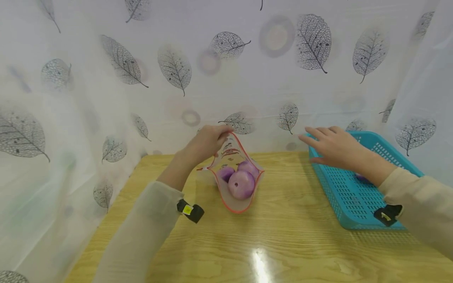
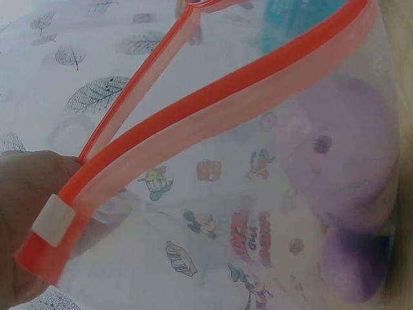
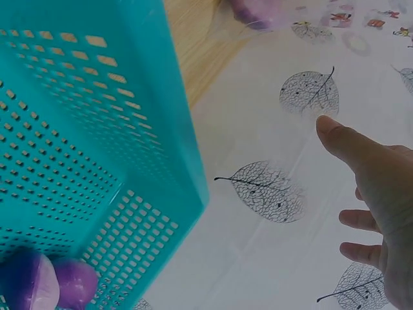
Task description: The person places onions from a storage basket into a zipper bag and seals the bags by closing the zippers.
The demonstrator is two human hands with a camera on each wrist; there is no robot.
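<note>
My left hand (image 1: pixel 209 143) pinches the top edge of a clear zip bag (image 1: pixel 236 206) with a red-orange rim and printed cartoon figures. The bag stands on the table with its mouth gaping. Several round purple objects, which look like vegetables or toy fruit, lie inside; the front purple one (image 1: pixel 242 184) has a dark spot. In the left wrist view a white slider (image 2: pixel 53 219) sits at the rim's end beside the thumb. Over the near-left rim of a teal basket, my right hand (image 1: pixel 334 145) hovers with spread fingers and holds nothing.
The teal perforated basket (image 1: pixel 334 196) stands on the right of the wooden table (image 1: pixel 290 243). In it lie purple objects (image 3: pixel 76 283), partly cut off in the right wrist view. A white curtain (image 1: pixel 247 90) with leaf prints hangs behind and along the left.
</note>
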